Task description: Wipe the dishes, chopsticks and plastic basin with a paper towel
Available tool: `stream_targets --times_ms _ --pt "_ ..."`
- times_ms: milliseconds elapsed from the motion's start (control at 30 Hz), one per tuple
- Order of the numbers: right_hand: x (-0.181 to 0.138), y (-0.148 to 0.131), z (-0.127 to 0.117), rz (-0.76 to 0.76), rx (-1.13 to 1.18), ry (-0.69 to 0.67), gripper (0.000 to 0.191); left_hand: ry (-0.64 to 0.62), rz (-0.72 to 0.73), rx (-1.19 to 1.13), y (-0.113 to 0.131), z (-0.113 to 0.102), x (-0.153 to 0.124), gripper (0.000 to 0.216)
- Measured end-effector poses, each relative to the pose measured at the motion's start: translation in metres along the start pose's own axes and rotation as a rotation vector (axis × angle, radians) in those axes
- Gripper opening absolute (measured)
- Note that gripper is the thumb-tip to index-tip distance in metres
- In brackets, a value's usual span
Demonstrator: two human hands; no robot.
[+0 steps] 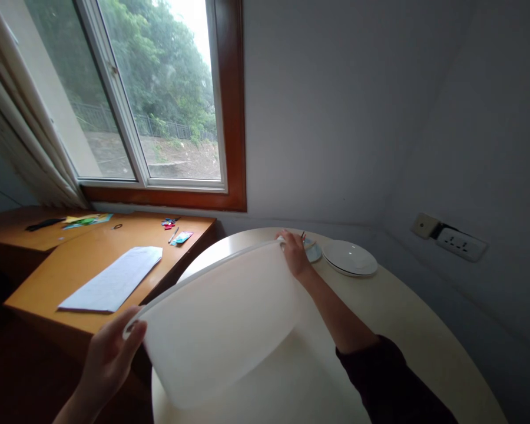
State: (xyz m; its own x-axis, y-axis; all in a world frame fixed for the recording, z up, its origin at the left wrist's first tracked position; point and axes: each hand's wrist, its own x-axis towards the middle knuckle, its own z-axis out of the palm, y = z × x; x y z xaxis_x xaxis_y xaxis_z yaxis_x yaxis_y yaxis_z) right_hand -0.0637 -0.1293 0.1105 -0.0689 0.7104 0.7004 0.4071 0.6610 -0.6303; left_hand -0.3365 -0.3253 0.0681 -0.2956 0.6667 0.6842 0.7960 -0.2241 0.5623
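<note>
A translucent white plastic tub (229, 312) is tilted over the round table, its wall facing me and its rim slanting up to the right. My left hand (112, 353) is closed around the rim at the lower left end, thumb on the near side. At the far right end of the rim, my right hand (295, 257) is closed on the edge, its fingertips partly hidden. The inside of the tub does not show.
Stacked white plates (351, 258) lie on the round cream table (401, 330), beside a pale blue dish (312, 252) partly behind my right hand. On the wooden desk (176, 271) at left are white paper (115, 281), a small blue packet (183, 237) and small coloured items. Wall sockets (461, 243) sit at right.
</note>
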Motion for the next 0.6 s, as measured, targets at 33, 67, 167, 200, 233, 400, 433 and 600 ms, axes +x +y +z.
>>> stream_targets --times_ms 33,67,167,200,233,400,433,600 --pt "0.0 -0.008 -0.001 0.016 0.006 -0.012 0.04 -0.006 0.027 -0.024 0.008 -0.002 0.005 0.027" --pt "-0.001 -0.018 -0.003 0.021 -0.002 -0.026 0.041 -0.029 0.076 -0.035 0.016 -0.004 0.01 0.024" --pt "-0.005 -0.056 -0.009 -0.032 -0.113 -0.074 0.041 -0.19 0.177 0.014 0.045 -0.009 0.028 0.024" --pt "-0.007 -0.07 -0.01 -0.076 -0.169 -0.093 0.041 -0.253 0.177 0.022 0.055 -0.009 0.033 0.024" --pt "-0.009 -0.084 -0.011 -0.129 -0.226 -0.112 0.04 -0.292 0.188 0.024 0.064 -0.009 0.037 0.024" --pt "-0.02 -0.121 -0.016 -0.323 -0.325 -0.225 0.036 -0.369 0.156 0.049 0.088 -0.002 0.045 0.037" --pt "-0.021 -0.121 -0.019 -0.327 -0.294 -0.251 0.035 -0.334 0.142 0.046 0.088 -0.001 0.044 0.039" --pt "-0.018 -0.093 -0.033 -0.214 -0.03 -0.355 0.035 -0.099 0.073 -0.026 0.077 -0.003 0.031 0.039"
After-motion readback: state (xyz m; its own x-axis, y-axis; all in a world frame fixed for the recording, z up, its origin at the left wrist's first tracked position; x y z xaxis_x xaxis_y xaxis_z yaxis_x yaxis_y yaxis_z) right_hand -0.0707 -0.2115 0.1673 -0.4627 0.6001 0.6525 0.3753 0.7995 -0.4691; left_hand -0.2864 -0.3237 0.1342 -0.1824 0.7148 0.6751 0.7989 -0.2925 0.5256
